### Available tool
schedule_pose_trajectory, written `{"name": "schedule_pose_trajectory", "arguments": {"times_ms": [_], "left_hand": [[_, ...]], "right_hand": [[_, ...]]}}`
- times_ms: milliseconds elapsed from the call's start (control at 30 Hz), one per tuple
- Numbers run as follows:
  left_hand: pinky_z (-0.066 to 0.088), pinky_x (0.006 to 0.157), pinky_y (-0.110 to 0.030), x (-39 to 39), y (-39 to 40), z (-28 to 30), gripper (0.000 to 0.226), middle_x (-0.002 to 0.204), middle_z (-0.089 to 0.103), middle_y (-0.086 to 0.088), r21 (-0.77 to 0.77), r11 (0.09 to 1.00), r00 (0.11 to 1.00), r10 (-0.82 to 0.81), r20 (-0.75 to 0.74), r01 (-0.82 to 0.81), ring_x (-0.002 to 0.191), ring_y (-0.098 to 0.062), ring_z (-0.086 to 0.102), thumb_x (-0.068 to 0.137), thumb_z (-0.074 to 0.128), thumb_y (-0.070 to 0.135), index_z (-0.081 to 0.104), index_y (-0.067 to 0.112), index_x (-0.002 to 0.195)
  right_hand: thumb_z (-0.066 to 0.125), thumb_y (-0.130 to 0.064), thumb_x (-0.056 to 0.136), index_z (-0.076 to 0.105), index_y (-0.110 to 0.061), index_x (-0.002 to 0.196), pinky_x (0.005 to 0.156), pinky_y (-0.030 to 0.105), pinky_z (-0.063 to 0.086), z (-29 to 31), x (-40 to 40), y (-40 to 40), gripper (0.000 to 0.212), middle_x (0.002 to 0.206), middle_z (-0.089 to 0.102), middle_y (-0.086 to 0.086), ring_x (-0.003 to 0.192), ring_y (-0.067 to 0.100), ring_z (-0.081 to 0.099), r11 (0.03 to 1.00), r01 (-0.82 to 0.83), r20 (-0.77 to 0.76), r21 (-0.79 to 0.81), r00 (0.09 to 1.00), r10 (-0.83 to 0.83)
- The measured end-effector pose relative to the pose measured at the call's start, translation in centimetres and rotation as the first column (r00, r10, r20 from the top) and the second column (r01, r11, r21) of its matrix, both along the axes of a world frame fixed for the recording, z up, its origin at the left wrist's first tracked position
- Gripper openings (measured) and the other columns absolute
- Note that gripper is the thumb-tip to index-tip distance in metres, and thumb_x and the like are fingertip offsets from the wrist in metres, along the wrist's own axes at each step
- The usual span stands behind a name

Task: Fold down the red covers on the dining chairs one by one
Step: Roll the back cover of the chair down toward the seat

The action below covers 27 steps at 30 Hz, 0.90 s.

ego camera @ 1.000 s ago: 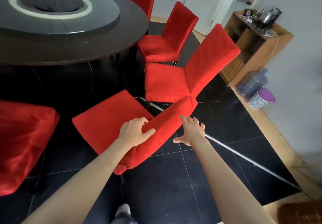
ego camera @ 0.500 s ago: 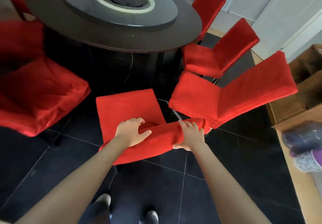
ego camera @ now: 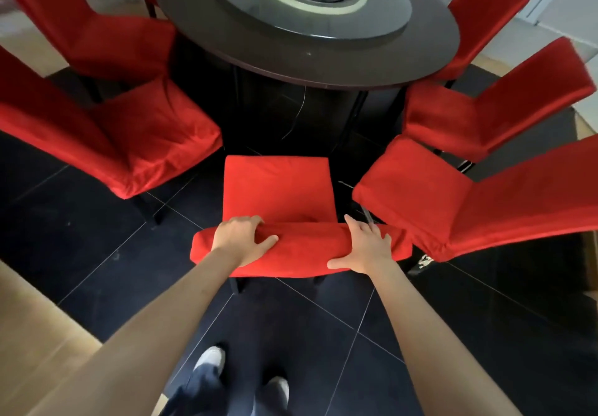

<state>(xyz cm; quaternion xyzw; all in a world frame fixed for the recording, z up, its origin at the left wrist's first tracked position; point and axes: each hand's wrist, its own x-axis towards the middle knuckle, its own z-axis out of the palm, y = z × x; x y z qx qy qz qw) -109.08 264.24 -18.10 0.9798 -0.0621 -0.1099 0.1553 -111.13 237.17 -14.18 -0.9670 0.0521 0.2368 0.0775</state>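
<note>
Dark tiled floor [ego camera: 437,334] around a round black table [ego camera: 307,43], ringed by red-covered chairs. Directly ahead and below, a chair back [ego camera: 301,252] wrapped in its red cover, long axis running left to right, straight across both forearms. On its left end, left hand [ego camera: 241,239] curled over the top edge, gripping cloth. On its right end, right hand [ego camera: 362,249] laid flatter, fingers forward, thumb hooked underneath. Both equally near; likely a downward pull next.
</note>
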Motion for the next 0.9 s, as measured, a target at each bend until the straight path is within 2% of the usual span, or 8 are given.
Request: {"name": "schedule_pose_trajectory", "arguments": {"times_ms": [200,333,433,600,900], "left_hand": [[0.038,0.093,-0.035,-1.0,0.0,-0.9,0.052,0.110,0.065,0.006,0.067,0.997,0.998,-0.032,0.058,0.028,0.106,-0.021,0.058,0.086,0.040,0.067,0.060,0.028,0.115],[0.035,0.098,-0.035,-1.4,-0.2,-0.9,0.055,0.116,0.063,0.008,0.121,0.992,0.997,-0.043,0.070,0.035,0.111,-0.019,0.056,0.086,0.035,0.068,0.058,0.030,0.119],[0.036,0.096,-0.035,-1.3,-0.2,-0.9,0.057,0.115,0.064,0.008,0.153,0.987,0.994,-0.059,0.095,0.044,0.109,-0.018,0.057,0.085,0.033,0.069,0.059,0.030,0.118],[0.039,0.091,-0.034,-1.1,-0.3,-0.9,0.079,0.106,0.067,0.008,0.171,0.984,0.986,-0.075,0.148,0.049,0.100,-0.019,0.059,0.073,0.011,0.073,0.063,0.029,0.113],[0.040,0.088,-0.032,-1.3,0.1,-0.5,0.070,0.101,0.068,0.008,0.153,0.986,0.986,-0.084,0.144,0.062,0.095,-0.018,0.059,0.077,0.020,0.071,0.064,0.028,0.111]], "right_hand": [[0.067,-0.075,0.063,0.017,-0.033,0.151,0.112,0.058,0.014,-0.9,0.0,-0.4,0.110,0.156,0.027,-0.001,0.145,0.029,0.015,0.995,-0.068,0.002,-0.075,0.998,0.069],[0.065,-0.077,0.064,0.011,-0.034,0.152,0.113,0.060,0.009,-1.5,-0.2,-0.3,0.112,0.156,0.025,0.000,0.147,0.029,0.011,0.994,-0.056,0.037,-0.094,0.998,0.060],[0.065,-0.077,0.063,0.012,-0.035,0.152,0.114,0.060,0.008,-1.9,-0.6,-0.4,0.112,0.155,0.027,0.001,0.147,0.028,0.012,0.995,-0.051,0.082,-0.091,0.995,0.058],[0.067,-0.078,0.059,0.026,-0.034,0.147,0.114,0.060,0.008,-2.2,-0.5,-0.5,0.106,0.150,0.034,0.000,0.145,0.027,0.017,0.995,-0.039,0.101,-0.094,0.994,0.049],[0.066,-0.079,0.059,0.032,-0.031,0.144,0.114,0.061,0.010,-2.3,-1.2,0.4,0.104,0.146,0.040,-0.001,0.141,0.026,0.024,0.994,0.007,0.130,-0.107,0.992,0.007]]}}
